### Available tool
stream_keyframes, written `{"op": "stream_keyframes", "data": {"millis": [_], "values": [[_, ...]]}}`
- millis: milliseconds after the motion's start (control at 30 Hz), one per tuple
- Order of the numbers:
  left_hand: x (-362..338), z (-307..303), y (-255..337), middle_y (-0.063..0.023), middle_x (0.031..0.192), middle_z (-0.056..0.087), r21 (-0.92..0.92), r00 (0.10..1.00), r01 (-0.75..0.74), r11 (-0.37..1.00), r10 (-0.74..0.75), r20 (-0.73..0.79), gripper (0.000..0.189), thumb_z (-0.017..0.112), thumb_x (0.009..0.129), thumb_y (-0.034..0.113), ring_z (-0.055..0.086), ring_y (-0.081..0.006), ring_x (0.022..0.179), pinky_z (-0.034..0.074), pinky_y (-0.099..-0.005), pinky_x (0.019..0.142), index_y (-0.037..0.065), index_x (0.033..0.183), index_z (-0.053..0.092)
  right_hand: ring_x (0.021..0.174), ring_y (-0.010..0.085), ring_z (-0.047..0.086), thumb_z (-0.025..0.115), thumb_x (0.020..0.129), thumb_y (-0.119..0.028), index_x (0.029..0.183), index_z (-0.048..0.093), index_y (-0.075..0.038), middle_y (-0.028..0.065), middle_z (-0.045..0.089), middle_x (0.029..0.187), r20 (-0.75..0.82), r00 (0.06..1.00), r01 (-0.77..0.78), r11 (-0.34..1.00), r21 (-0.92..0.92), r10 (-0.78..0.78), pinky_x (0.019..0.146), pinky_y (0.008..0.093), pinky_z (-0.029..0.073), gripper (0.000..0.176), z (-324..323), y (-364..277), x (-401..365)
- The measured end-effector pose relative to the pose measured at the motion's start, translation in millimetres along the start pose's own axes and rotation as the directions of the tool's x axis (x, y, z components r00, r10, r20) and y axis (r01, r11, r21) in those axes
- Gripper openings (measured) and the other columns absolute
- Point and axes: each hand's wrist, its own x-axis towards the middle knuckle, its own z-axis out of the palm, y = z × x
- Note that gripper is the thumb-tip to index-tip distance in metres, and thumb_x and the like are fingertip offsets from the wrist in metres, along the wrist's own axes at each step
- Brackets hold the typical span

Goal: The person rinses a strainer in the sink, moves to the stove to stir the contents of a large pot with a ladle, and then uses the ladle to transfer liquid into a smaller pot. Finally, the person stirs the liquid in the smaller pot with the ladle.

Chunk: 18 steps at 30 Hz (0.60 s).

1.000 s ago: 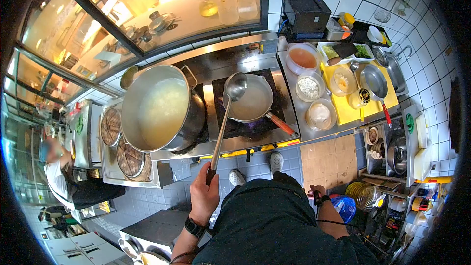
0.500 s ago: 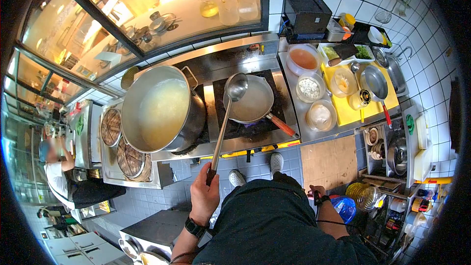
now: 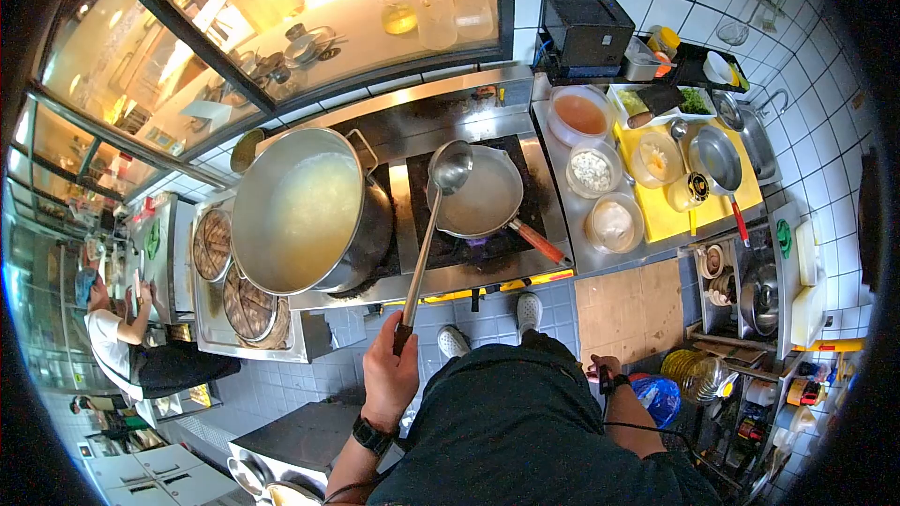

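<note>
Ladle (image 3: 427,242) handle gripped in L hand (image 3: 389,379), fingers wrapped tight round its end; bowl hangs over left rim of frying pan (image 3: 487,199) on stove (image 3: 412,117). Big pot (image 3: 300,215) w/ pale liquid sits just left of pan. R hand (image 3: 600,368) down by hip, near blue bag (image 3: 658,395); can't tell if open or closed.

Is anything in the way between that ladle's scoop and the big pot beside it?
Nothing visible. The left hand's long steel ladle hangs over the grey frying pan's left rim; only bare stovetop separates it from the large steel pot.
</note>
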Motion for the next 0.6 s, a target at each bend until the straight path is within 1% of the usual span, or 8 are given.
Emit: {"op": "stream_keyframes", "data": {"millis": [33, 167, 267, 367, 467, 533, 567, 600], "values": [[0, 0, 1, -0.0186, 0.079, 0.062, 0.0, 1.0, 0.0, 1.0, 0.0, 0.0, 0.035, 0.059, 0.082, 0.002, 0.061, -0.0227, 0.065, 0.048, -0.0321, 0.059, -0.004, 0.116, 0.052, 0.064, 0.0301, 0.066, 0.065, 0.084, -0.023, 0.084, 0.059, 0.006, 0.0171, 0.066, 0.078, 0.003, 1.0, -0.025, 1.0, 0.0, 0.025, 0.053, 0.0425, 0.057, 0.03, 0, 0, 1], [1, -1, 4, -0.0185, 0.08, 0.062, 0.006, 1.0, 0.017, 1.0, -0.017, 0.005, 0.036, 0.059, 0.082, 0.002, 0.061, -0.0224, 0.065, 0.048, -0.032, 0.059, -0.004, 0.116, 0.052, 0.066, 0.0308, 0.066, 0.064, 0.085, -0.022, 0.081, 0.06, 0.005, 0.0178, 0.066, 0.079, -0.004, 1.0, -0.014, 1.0, 0.027, 0.014, 0.054, 0.0427, 0.058, 0.027, 1, 2, 1], [1, 0, 0, -0.0183, 0.079, 0.061, 0.009, 1.0, 0.008, 1.0, -0.008, 0.004, 0.036, 0.059, 0.082, 0.002, 0.061, -0.0228, 0.065, 0.047, -0.0321, 0.058, -0.004, 0.117, 0.052, 0.065, 0.0311, 0.066, 0.063, 0.085, -0.019, 0.084, 0.06, 0.005, 0.0168, 0.065, 0.076, 0.012, 1.0, 0.011, 1.0, 0.021, -0.011, 0.054, 0.0431, 0.058, 0.024, -1, 5, 5], [2, -1, 2, -0.0182, 0.078, 0.061, 0.016, 1.0, 0.011, 1.0, -0.011, 0.003, 0.036, 0.059, 0.082, 0.002, 0.06, -0.0235, 0.064, 0.047, -0.0325, 0.058, -0.003, 0.116, 0.052, 0.064, 0.0306, 0.065, 0.063, 0.084, -0.018, 0.088, 0.059, 0.005, 0.0157, 0.064, 0.075, 0.023, 1.0, -0.017, 0.995, 0.095, 0.015, 0.053, 0.0432, 0.057, 0.023, 0, 3, 3], [2, 0, 0, -0.0185, 0.079, 0.061, 0.014, 1.0, 0.013, 1.0, -0.013, -0.003, 0.036, 0.06, 0.082, 0.002, 0.061, -0.0245, 0.065, 0.048, -0.0332, 0.058, -0.003, 0.116, 0.052, 0.063, 0.0299, 0.065, 0.063, 0.084, -0.016, 0.092, 0.059, 0.003, 0.0148, 0.064, 0.075, 0.035, 0.999, -0.019, 0.999, 0.05, 0.017, 0.051, 0.0431, 0.056, 0.022, 0, -1, -1], [1, 2, -4, -0.0189, 0.08, 0.062, 0.01, 1.0, -0.003, 1.0, 0.003, -0.01, 0.036, 0.06, 0.082, 0.002, 0.062, -0.025, 0.066, 0.048, -0.0337, 0.059, -0.003, 0.116, 0.052, 0.063, 0.0301, 0.064, 0.061, 0.084, -0.015, 0.092, 0.059, 0.002, 0.0165, 0.064, 0.078, 0.088, 0.994, 0.066, 0.998, -0.005, -0.065, 0.052, 0.0439, 0.056, 0.019, -3, 7, 6], [1, 2, -5, -0.0196, 0.081, 0.062, 0.012, 1.0, 0.012, 1.0, -0.012, -0.009, 0.036, 0.06, 0.082, 0.003, 0.063, -0.0254, 0.068, 0.049, -0.0339, 0.06, -0.003, 0.116, 0.052, 0.063, 0.0301, 0.064, 0.061, 0.084, -0.015, 0.092, 0.059, 0.002, 0.0165, 0.064, 0.078, 0.086, 0.994, 0.067, 0.998, -0.004, -0.066, 0.052, 0.0439, 0.056, 0.019, -5, 9, 8], [1, 2, -6, -0.0203, 0.083, 0.063, 0.013, 1.0, 0.027, 1.0, -0.027, -0.008, 0.036, 0.06, 0.082, 0.003, 0.064, -0.0259, 0.07, 0.049, -0.0341, 0.061, -0.003, 0.116, 0.052, 0.063, 0.0299, 0.064, 0.062, 0.084, -0.015, 0.091, 0.059, 0.002, 0.0165, 0.064, 0.077, 0.103, 0.993, 0.039, 0.994, 0.099, -0.05, 0.052, 0.0438, 0.056, 0.019, -6, 11, 10]]}}
